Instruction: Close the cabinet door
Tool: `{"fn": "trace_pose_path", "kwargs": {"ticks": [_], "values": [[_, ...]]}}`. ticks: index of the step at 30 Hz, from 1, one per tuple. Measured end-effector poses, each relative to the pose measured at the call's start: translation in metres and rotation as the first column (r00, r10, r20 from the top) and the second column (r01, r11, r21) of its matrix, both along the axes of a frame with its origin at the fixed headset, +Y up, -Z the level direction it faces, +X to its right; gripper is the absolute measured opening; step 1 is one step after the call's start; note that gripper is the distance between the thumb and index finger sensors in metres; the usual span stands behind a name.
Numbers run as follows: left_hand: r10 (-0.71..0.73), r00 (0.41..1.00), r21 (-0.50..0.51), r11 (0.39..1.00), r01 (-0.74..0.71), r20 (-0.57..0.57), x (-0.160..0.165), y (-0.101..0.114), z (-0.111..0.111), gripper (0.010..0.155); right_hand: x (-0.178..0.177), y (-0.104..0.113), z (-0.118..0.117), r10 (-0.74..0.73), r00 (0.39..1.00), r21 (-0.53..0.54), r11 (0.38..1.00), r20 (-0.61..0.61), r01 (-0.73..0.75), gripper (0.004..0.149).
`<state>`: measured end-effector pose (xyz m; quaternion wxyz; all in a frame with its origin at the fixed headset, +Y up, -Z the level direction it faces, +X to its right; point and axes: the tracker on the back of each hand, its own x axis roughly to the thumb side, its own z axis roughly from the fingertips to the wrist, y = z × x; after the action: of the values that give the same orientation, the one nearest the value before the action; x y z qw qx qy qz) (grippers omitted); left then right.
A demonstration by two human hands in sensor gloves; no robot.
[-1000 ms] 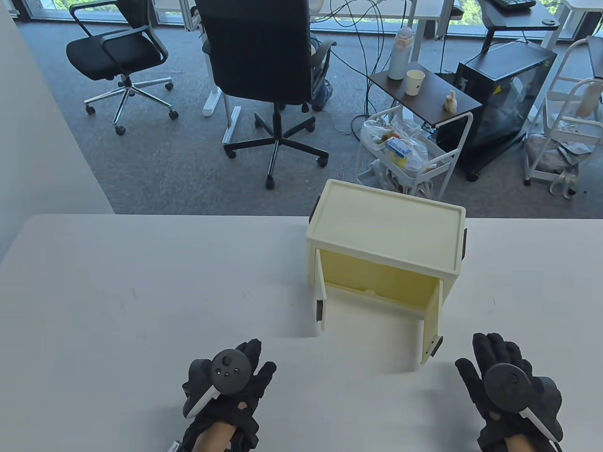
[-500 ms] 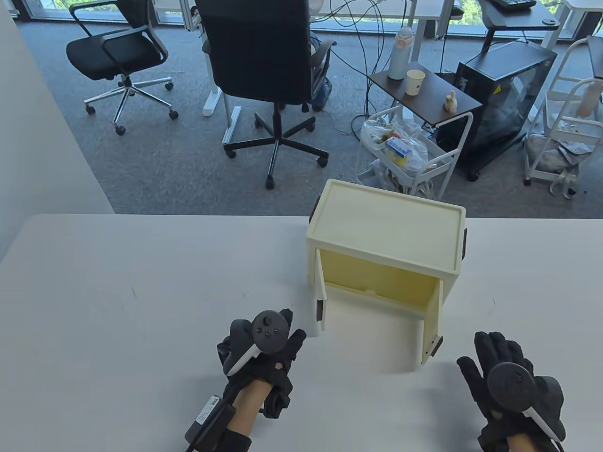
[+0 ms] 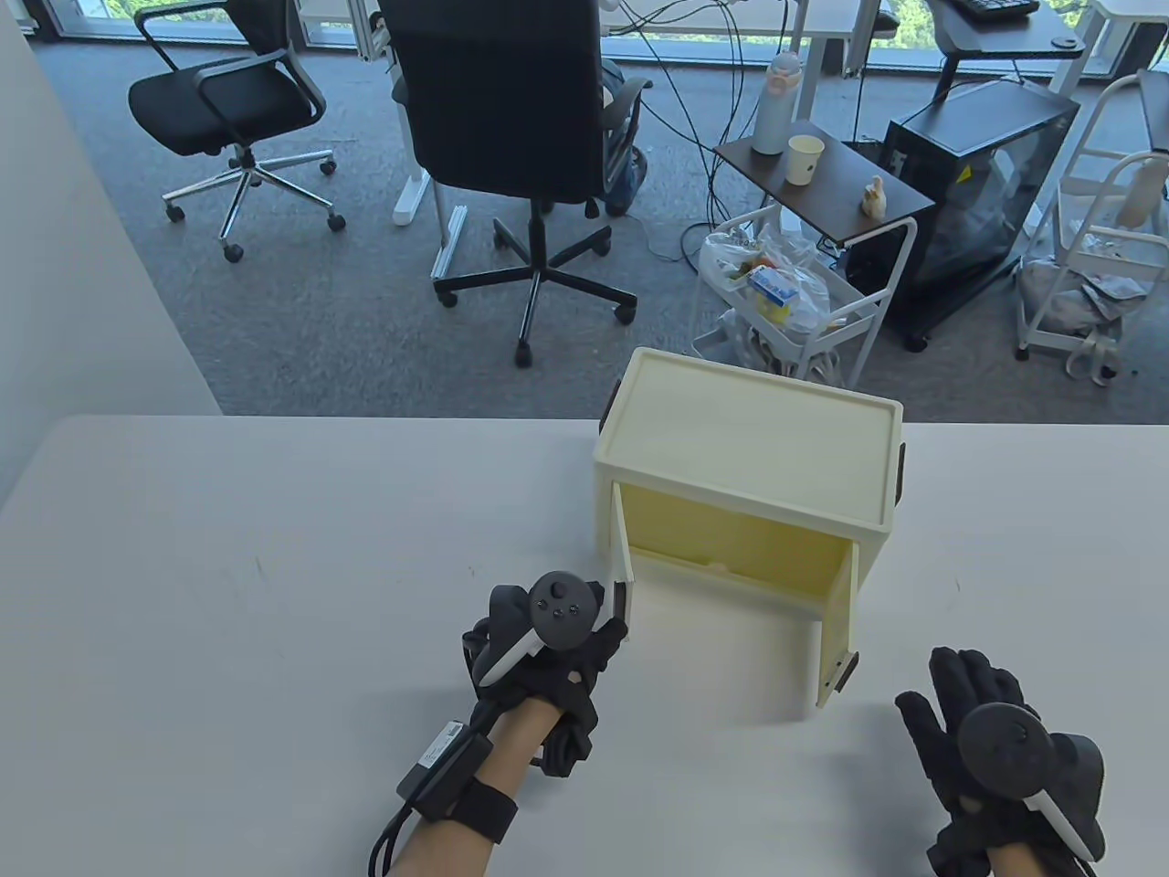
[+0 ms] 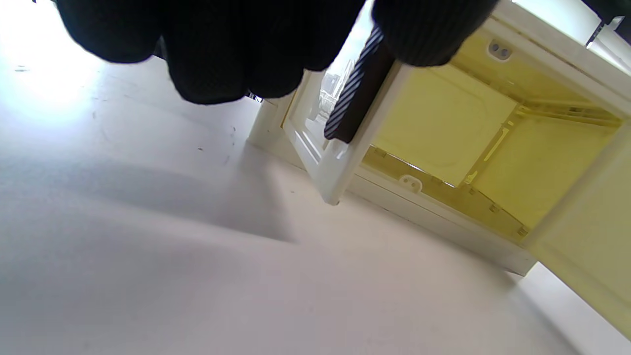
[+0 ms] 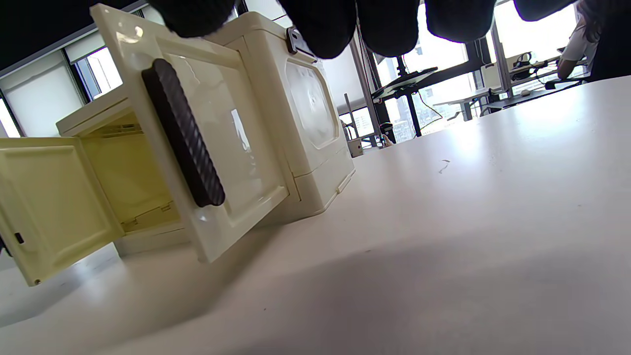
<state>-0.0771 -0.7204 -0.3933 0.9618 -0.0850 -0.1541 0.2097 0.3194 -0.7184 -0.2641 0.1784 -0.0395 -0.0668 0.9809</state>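
Note:
A cream cabinet (image 3: 749, 438) stands on the white table (image 3: 228, 594) with both front doors swung open. My left hand (image 3: 598, 626) is at the free edge of the left door (image 3: 625, 571), by its dark handle (image 3: 618, 603). In the left wrist view the fingers (image 4: 222, 54) hang on the door's outer side and one fingertip (image 4: 429, 29) touches the top of the handle (image 4: 352, 98). My right hand (image 3: 959, 685) lies open on the table, to the right of the right door (image 3: 836, 630) and apart from it. The right wrist view shows that door (image 5: 231, 162) and its dark handle (image 5: 182, 133).
The cabinet sits at the table's far edge. Beyond it on the floor stand a white cart (image 3: 795, 301) and a black office chair (image 3: 511, 119). Bare table lies to the left of the cabinet and between my hands.
My left hand moved forward and to the right across the table until it reached the left door's edge. My right hand slid back slightly. The doors have not moved.

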Motion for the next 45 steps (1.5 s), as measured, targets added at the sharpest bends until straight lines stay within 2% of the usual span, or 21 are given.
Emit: {"fn": "trace_pose_path", "kwargs": {"ticks": [5, 11, 20, 26, 34, 41, 45], "values": [[0.015, 0.999, 0.013, 1.0, -0.015, 0.05, 0.014, 0.007, -0.005, 0.064, 0.003, 0.0, 0.002, -0.026, 0.999, 0.001, 1.0, 0.022, 0.026, 0.071], [-0.021, 0.999, 0.008, 1.0, 0.02, 0.032, 0.041, 0.011, -0.013, 0.063, 0.004, 0.002, 0.006, -0.055, 0.998, 0.011, 0.998, 0.042, 0.055, 0.071], [-0.064, 0.998, 0.005, 0.998, 0.064, 0.016, 0.09, 0.002, -0.038, 0.059, 0.011, 0.004, 0.009, -0.086, 0.994, 0.017, 0.996, 0.067, 0.085, 0.071], [-0.071, 0.997, -0.006, 0.997, 0.071, -0.003, 0.115, 0.001, -0.063, 0.062, 0.015, 0.003, 0.009, -0.11, 0.991, 0.008, 0.994, 0.077, 0.11, 0.071], [-0.074, 0.997, -0.037, 0.997, 0.073, -0.015, 0.118, 0.003, -0.07, 0.061, 0.015, 0.004, 0.008, -0.123, 0.99, 0.009, 0.992, 0.075, 0.123, 0.071], [-0.059, 0.998, -0.046, 0.997, 0.058, -0.019, 0.104, 0.003, -0.059, 0.061, 0.011, 0.002, 0.009, -0.127, 0.989, -0.005, 0.992, 0.071, 0.128, 0.071], [-0.045, 0.999, -0.033, 0.998, 0.044, -0.015, 0.087, 0.007, -0.044, 0.061, 0.008, 0.0, 0.008, -0.12, 0.991, -0.016, 0.993, 0.067, 0.121, 0.07]]}}
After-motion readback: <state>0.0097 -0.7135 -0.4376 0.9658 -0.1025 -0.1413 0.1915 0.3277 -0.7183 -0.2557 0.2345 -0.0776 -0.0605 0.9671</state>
